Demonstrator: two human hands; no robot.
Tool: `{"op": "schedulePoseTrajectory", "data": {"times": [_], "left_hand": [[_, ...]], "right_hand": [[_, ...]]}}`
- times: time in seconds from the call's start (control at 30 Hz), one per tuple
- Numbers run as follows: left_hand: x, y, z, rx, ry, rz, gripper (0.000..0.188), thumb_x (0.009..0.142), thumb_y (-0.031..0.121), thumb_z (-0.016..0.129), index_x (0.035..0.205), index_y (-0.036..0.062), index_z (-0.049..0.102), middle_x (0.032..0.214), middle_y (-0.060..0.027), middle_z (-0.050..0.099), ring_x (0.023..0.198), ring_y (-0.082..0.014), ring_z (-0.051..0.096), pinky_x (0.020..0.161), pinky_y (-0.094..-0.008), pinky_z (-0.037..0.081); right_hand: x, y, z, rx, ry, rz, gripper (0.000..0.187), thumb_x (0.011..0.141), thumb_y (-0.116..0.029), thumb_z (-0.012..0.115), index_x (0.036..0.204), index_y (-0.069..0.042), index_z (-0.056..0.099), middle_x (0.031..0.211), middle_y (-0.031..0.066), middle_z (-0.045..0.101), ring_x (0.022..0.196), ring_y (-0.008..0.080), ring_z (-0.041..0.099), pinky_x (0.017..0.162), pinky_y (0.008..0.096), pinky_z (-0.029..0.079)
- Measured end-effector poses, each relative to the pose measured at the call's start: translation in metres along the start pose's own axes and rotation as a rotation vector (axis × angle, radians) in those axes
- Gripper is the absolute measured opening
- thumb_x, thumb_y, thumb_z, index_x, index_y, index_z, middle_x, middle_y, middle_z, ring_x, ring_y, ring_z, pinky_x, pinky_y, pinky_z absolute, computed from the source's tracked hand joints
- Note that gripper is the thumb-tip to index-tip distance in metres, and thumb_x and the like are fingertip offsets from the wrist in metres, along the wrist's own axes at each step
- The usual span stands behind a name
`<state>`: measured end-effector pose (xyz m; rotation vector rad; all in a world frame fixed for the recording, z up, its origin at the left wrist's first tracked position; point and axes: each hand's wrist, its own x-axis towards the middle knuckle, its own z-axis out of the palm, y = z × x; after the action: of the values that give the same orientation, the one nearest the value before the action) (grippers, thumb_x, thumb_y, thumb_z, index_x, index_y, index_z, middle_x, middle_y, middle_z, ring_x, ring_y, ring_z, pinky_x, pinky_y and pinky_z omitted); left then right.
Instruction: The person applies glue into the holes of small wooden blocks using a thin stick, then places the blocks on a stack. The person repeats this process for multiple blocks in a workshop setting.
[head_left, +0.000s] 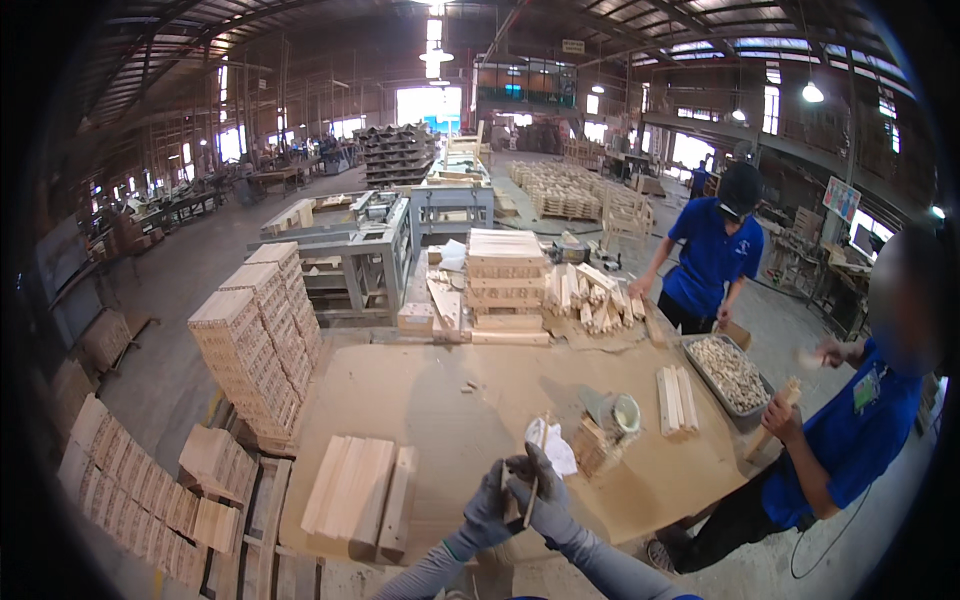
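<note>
Both my hands are in grey gloves, close together above the near edge of the brown-covered table (450, 400). My right hand (548, 503) is closed around a thin, light wooden stick (545, 435) that points up and away. Beside it, my left hand (486, 513) is closed too; a pale sliver shows at its fingers, but what it grips is hidden. Just beyond the hands lies a crumpled white cloth (558, 450). To its right stands a small pot (625, 413) with pale contents, by a wooden block (595, 450). Flat wooden boards (345, 490) lie left of my hands.
Slats (678, 402) lie at the table's right, near a tray of small wooden pieces (728, 375). A board stack (505, 270) stands at the back; tall stacks (245, 350) line the left. One co-worker (715, 250) stands far right; another (850, 430), nearer, holds a wooden piece.
</note>
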<state>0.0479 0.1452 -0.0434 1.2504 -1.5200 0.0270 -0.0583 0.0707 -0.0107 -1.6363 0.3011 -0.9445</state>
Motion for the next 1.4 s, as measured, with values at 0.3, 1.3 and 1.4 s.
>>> {"op": "schedulePoseTrajectory", "data": {"times": [0.3, 1.3, 1.4], "left_hand": [[-0.054, 0.029, 0.043, 0.466, -0.015, -0.049, 0.095, 0.059, 0.03, 0.077, 0.132, -0.0012, 0.024, 0.118, -0.0264, 0.041, 0.11, -0.0442, 0.043, 0.094, -0.0521, 0.038], [0.01, 0.019, 0.062, 0.058, -0.046, -0.343, 0.118, 0.068, 0.042, 0.079, 0.143, -0.0049, 0.002, 0.128, -0.0255, 0.044, 0.113, -0.0372, 0.052, 0.099, -0.0456, 0.04], [-0.016, 0.004, 0.061, 0.004, 0.035, -0.394, 0.114, 0.071, 0.027, 0.077, 0.142, -0.0079, -0.005, 0.124, -0.0244, 0.047, 0.112, -0.0361, 0.053, 0.1, -0.046, 0.039]], "right_hand": [[-0.058, -0.022, -0.054, -0.045, -0.253, -0.096, 0.057, 0.089, -0.008, 0.062, 0.14, -0.005, 0.036, 0.134, 0.0086, 0.049, 0.123, 0.0168, 0.046, 0.102, 0.0333, 0.038], [0.04, -0.054, -0.088, -0.251, -0.352, -0.02, 0.057, 0.09, -0.019, 0.059, 0.138, 0.0, 0.035, 0.129, 0.0248, 0.047, 0.117, 0.0375, 0.051, 0.097, 0.0393, 0.041], [0.046, -0.077, -0.128, -0.441, -0.382, -0.082, 0.056, 0.09, -0.018, 0.058, 0.137, 0.002, 0.035, 0.135, 0.023, 0.044, 0.116, 0.0301, 0.054, 0.099, 0.0359, 0.041]]}}
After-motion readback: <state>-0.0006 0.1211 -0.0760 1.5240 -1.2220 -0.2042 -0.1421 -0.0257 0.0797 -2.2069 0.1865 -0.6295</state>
